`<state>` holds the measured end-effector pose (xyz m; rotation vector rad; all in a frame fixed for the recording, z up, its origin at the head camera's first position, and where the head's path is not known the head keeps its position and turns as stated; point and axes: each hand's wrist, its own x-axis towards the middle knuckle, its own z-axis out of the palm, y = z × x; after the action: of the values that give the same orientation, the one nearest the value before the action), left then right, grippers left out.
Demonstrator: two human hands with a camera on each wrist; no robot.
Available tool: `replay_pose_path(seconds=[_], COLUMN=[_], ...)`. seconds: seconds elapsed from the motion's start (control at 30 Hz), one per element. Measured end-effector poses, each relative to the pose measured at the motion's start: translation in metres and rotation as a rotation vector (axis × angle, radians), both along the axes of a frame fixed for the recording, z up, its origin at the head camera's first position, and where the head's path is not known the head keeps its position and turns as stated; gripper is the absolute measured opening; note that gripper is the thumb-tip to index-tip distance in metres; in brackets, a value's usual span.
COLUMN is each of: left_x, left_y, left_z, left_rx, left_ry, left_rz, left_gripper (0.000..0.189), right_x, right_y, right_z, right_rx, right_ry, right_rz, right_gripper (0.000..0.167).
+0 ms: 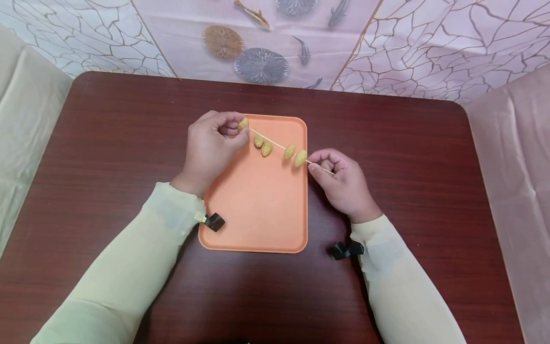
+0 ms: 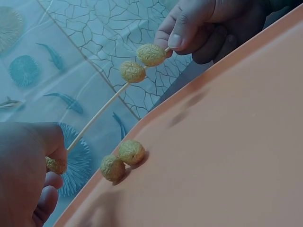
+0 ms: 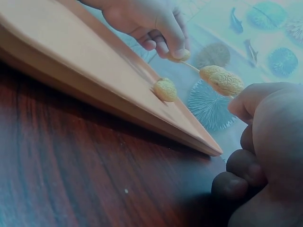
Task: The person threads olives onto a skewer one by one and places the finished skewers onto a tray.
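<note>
My right hand (image 1: pixel 343 181) pinches a thin wooden skewer (image 1: pixel 270 140) near its right end. Two wrinkled yellow oval pieces, perhaps fruit, are threaded close to those fingers: an outer piece (image 1: pixel 300 158) and an inner piece (image 1: pixel 290 152). At the skewer's other end, my left hand (image 1: pixel 215 145) holds a third such piece (image 1: pixel 243 123) between thumb and fingers, partly covered; whether the tip has gone into it cannot be seen. The skewer slants above an orange tray (image 1: pixel 258 205). Two loose pieces (image 2: pixel 131 152) lie side by side on the tray near its far edge.
The tray lies on a dark reddish-brown wooden table (image 1: pixel 412 157). Behind the table hangs a patterned cloth (image 1: pixel 275 28), with pale cloth at both sides. A black wrist mount (image 1: pixel 214 222) on the left sleeve overhangs the tray's left edge.
</note>
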<state>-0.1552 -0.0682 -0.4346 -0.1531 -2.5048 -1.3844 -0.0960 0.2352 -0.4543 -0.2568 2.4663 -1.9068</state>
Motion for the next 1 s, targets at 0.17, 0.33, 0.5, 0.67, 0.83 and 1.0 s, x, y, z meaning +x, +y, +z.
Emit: replay_pose_path(seconds=[0.17,0.33,0.5,0.67,0.83,1.0], left_x=[0.002,0.003,0.005,0.006,0.007,0.008], left_y=[0.002,0.005,0.007,0.009,0.012,0.014], left_z=[0.001,0.001,0.002,0.001,0.001,0.003], left_rx=[0.007,0.013,0.003,0.001,0.002,0.017], left_ry=[0.006,0.013,0.019,0.027,0.024,0.011], left_rz=[-0.01,-0.031,-0.059,-0.074,-0.083,-0.095], left_gripper=[0.024,0.024,0.023,0.022,0.022,0.023], right_x=[0.0,0.0,0.0,0.001,0.001,0.001], right_y=[0.0,0.0,0.0,0.0,-0.001,0.0], right_z=[-0.002,-0.001,-0.002,-0.001,-0.001,0.0], right_rx=[0.015,0.02,0.019,0.023,0.028,0.034], right_ry=[0.007,0.008,0.003,0.0,-0.002,-0.002], right_rz=[0.002,0.003,0.004,0.002,0.002,0.003], right_gripper=[0.011,0.011,0.011,0.011,0.011,0.011])
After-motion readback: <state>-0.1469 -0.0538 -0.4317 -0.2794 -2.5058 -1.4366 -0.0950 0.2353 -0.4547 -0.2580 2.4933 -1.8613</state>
